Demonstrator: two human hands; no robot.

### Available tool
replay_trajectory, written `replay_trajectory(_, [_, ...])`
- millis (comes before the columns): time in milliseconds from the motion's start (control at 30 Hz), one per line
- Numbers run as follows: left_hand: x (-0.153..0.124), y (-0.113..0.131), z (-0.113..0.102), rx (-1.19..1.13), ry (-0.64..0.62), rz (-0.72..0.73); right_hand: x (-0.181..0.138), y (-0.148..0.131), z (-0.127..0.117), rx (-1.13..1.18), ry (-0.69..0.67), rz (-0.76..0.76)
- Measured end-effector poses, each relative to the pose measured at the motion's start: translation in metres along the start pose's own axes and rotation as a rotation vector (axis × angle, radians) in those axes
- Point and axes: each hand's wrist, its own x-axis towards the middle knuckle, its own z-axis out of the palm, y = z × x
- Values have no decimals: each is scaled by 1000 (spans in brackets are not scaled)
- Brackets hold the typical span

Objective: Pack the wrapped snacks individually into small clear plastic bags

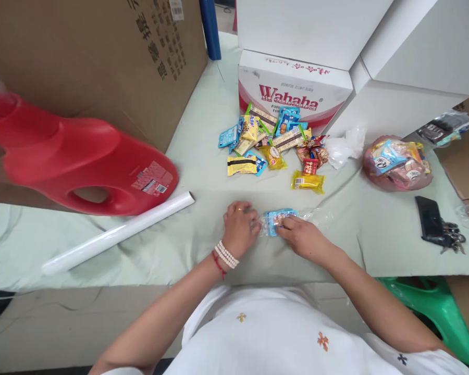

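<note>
Head camera view, looking down: the right hand (303, 237) rests its fingertips on blue snack packets (272, 223) lying on the table just in front of the person; whether it pinches them or only presses cannot be told. Clear plastic wrap (320, 214) surrounds the packets and spreads out on both sides. The left hand (240, 229), slightly blurred, has curled fingers at the wrap's left end; its grip on the film is unclear. A white beaded bracelet (226, 255) and a red cord circle the left wrist. Beyond the hands lies a loose pile of wrapped snacks (258, 134), blue, yellow and red, before a Wahaha carton (293, 78). Farther right are a crumpled white bag (346, 147), a pink bowl (381, 181) filled with packets, a black phone (429, 216) and keys (455, 237). At left, a white roll (121, 234) lies beside a large red jug (82, 156). Pale green cloth (195, 229) covers the table.
</note>
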Motion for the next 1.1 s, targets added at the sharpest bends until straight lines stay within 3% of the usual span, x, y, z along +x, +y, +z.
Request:
replay_trajectory(67, [-13,-5,-9,-132,-45,-14,0,0,1,62,40,8])
replay_trajectory(167, [-25,-6,-20,-479,-143,-149,3,0,4,121,89,-16])
replay_trajectory(300, [-15,17,-10,-784,-221,-219,5,0,10,149,123,-18])
replay_trajectory(367, [-4,33,3,-662,-207,-122,2,1,10,191,146,-6])
replay_trajectory(500, [10,54,24,-69,-154,103,-8,5,8,415,244,55])
replay_trajectory(567, [10,57,28,147,-151,148,-10,10,8,443,389,249])
replay_trajectory(633, [9,58,29,245,-136,181,-11,18,10,317,530,518])
replay_trajectory(733, [11,56,27,252,-71,182,-14,34,14,74,546,767])
replay_trajectory(900, [19,51,25,159,-74,74,-23,43,5,131,400,747])
replay_trajectory(1000, [21,50,24,146,-110,104,-17,21,-6,209,410,694])
replay_trajectory(1100, [24,51,22,130,-144,127,0,-10,-5,187,367,527])
